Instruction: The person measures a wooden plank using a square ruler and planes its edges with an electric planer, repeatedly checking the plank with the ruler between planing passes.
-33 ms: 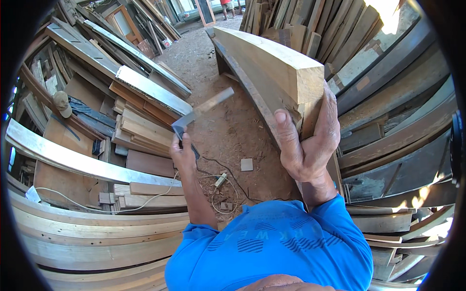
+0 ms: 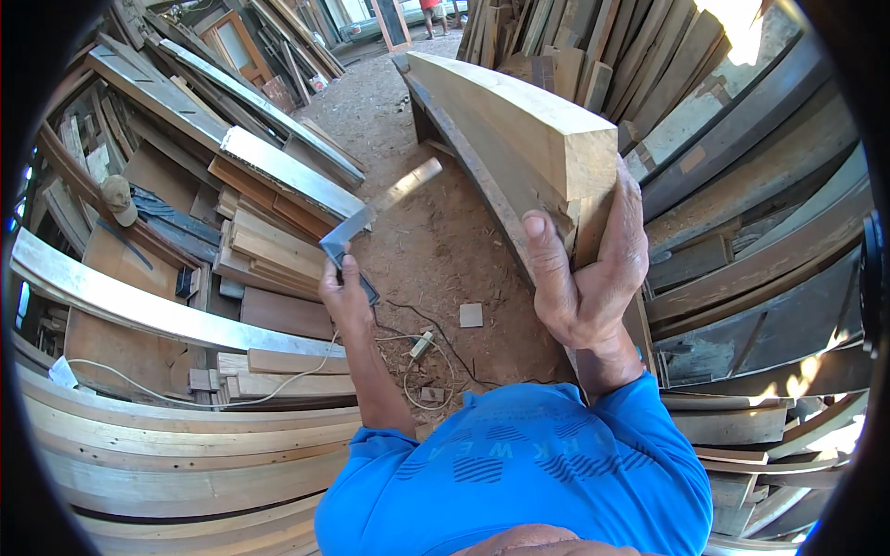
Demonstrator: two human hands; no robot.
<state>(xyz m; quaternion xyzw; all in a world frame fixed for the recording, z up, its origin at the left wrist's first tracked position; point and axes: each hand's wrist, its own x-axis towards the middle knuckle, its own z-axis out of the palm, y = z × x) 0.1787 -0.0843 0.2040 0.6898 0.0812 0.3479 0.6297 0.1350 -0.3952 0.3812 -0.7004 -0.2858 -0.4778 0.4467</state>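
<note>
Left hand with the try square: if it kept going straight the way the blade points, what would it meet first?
The left hand aims the try square up-right toward the thick timber beam held by the right hand. Likely that beam's side first, though depth is unclear; the blade may pass over bare dirt floor.

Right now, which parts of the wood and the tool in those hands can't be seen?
Head view only:
- Try square: handle mostly hidden inside the left hand; blade tip blurred.
- Thick wooden beam: near end face covered by the right hand; underside faces away.
- Right fingers: tips wrapped behind the beam.
</note>
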